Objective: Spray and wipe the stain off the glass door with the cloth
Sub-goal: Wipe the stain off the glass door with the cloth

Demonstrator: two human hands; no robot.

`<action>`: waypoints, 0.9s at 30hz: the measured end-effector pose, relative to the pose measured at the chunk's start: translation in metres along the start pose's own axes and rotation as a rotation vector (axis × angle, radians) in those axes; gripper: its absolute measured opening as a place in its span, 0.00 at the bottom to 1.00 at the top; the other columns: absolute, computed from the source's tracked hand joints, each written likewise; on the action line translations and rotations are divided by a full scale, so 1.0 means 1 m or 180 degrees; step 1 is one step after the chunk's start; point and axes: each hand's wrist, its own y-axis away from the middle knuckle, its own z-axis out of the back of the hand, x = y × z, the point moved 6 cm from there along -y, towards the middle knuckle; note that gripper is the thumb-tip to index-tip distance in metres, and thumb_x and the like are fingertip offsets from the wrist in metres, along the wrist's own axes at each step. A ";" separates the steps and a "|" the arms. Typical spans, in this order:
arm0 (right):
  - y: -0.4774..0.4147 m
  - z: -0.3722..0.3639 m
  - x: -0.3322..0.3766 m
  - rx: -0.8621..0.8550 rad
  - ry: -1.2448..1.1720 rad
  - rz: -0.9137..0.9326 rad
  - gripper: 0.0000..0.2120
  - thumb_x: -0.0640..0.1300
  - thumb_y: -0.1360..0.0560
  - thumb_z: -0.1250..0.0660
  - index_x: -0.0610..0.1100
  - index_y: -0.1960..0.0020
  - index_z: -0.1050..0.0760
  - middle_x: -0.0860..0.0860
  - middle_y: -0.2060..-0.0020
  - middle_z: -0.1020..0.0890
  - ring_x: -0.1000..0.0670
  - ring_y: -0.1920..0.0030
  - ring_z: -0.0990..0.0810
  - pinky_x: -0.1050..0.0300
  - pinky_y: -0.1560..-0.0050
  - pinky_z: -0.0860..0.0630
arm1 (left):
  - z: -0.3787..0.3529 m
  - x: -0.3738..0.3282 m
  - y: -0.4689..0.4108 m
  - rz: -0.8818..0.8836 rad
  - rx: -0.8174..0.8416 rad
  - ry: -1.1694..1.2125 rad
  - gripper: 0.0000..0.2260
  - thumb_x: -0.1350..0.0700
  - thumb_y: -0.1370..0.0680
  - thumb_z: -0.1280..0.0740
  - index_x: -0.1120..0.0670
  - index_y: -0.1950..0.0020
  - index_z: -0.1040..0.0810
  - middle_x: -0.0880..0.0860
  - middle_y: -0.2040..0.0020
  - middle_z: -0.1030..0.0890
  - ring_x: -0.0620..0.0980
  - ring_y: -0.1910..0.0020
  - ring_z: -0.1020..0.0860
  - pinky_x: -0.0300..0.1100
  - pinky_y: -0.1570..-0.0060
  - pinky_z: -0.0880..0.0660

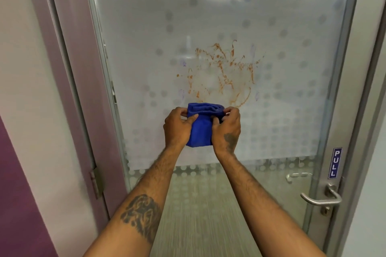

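Note:
A frosted glass door (146, 48) with a dotted pattern fills the view. An orange-brown smeared stain (225, 73) spreads across its middle. Just below the stain I hold a folded blue cloth (201, 125) in front of the glass with both hands. My left hand (177, 127) grips its left side and my right hand (227, 129) grips its right side, with the fingers pinching the folded top edge. No spray bottle is in view.
A metal lever handle (319, 199) and a blue PULL sign (334, 162) sit on the door's right stile. A purple door frame (79, 89) with a hinge (96, 181) runs down the left. White wall stands on both sides.

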 end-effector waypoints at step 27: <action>0.030 -0.077 0.002 -0.0690 0.1902 0.0521 0.45 0.69 0.21 0.48 0.33 0.22 0.46 0.33 0.23 0.43 0.34 0.23 0.41 0.33 0.28 0.38 | 0.089 -0.028 -0.130 -0.1921 -0.1078 -0.2901 0.30 0.39 0.16 0.55 0.51 0.17 0.51 0.58 0.18 0.49 0.58 0.19 0.50 0.59 0.22 0.51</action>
